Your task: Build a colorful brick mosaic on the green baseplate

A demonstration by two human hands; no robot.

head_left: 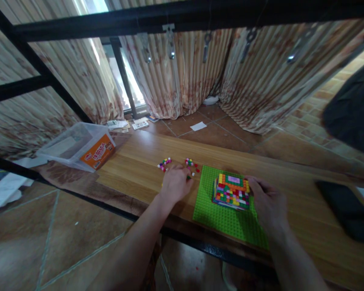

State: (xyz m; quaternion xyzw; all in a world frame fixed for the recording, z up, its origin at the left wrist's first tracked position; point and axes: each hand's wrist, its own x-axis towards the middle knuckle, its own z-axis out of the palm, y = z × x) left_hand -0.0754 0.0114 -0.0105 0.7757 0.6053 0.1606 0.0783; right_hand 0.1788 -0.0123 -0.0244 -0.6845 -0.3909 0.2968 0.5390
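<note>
A green studded baseplate (206, 202) lies on the wooden board, bearing a low block model (232, 192) built of many small coloured toy bricks. My right hand (268, 200) is curled against the model's right edge, its fingertips touching the upper right corner. Left of the baseplate, my left hand (176, 182) reaches down to the board with its fingers drawn together. A speck of green shows at its fingertips, too small to name. Just beyond that hand lie two loose groups of tiny bricks, one on the left (164, 163) and one on the right (190, 162).
A clear plastic box (69, 141) with an orange label stands at the board's left end. On the right lies a black phone-like slab (346, 210). A black metal bar (182, 18) crosses overhead with hooks hanging beneath. Curtains (182, 76) and papers (198, 126) are behind.
</note>
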